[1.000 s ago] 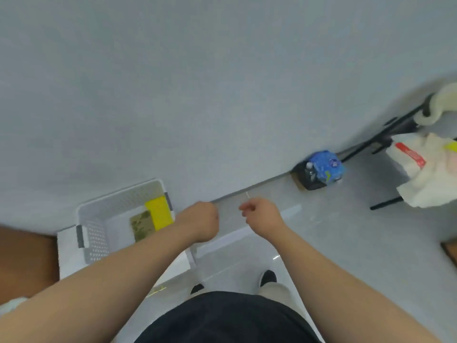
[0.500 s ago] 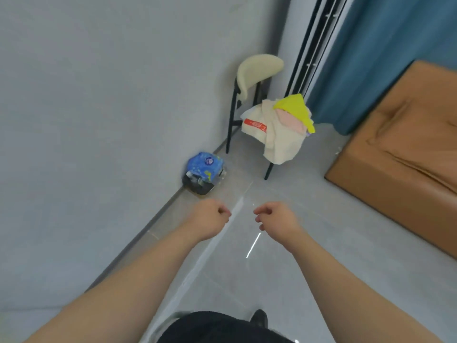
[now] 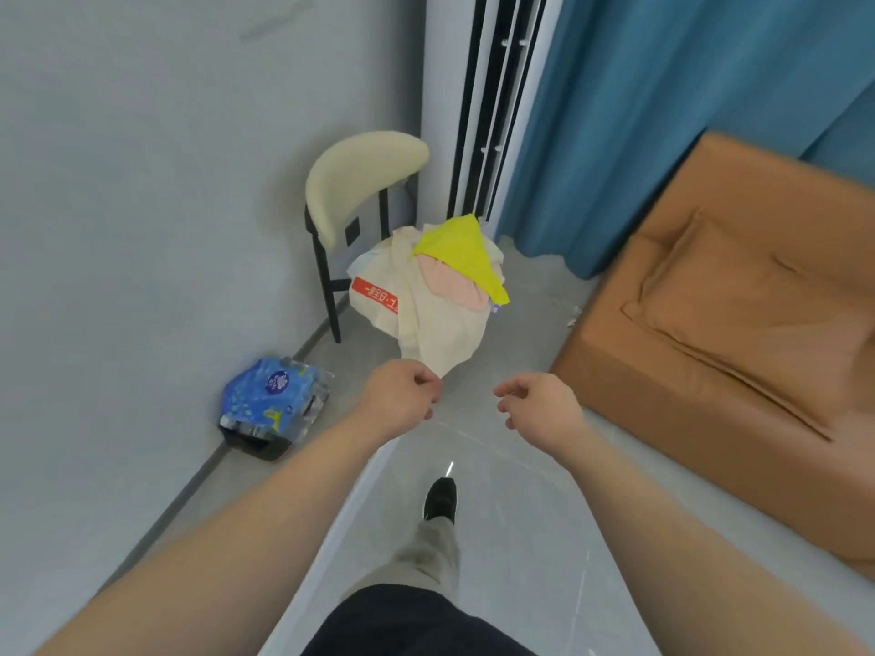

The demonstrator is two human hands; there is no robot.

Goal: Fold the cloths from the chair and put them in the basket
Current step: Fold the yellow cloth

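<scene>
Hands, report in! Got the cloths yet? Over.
Left hand curled, right hand loose, both empty. Cloths heaped on chair ahead. Blue pack by wall, off path.

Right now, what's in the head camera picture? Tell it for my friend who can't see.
A person's empty left hand and right hand are held out toward a chair heaped with cloths, a yellow cloth on top. A blue pack lies by the wall on the left; an orange sofa stands on the right.

both arms stretched forward; left hand [image 3: 400, 395] fisted, right hand [image 3: 540, 405] loosely curled
</scene>
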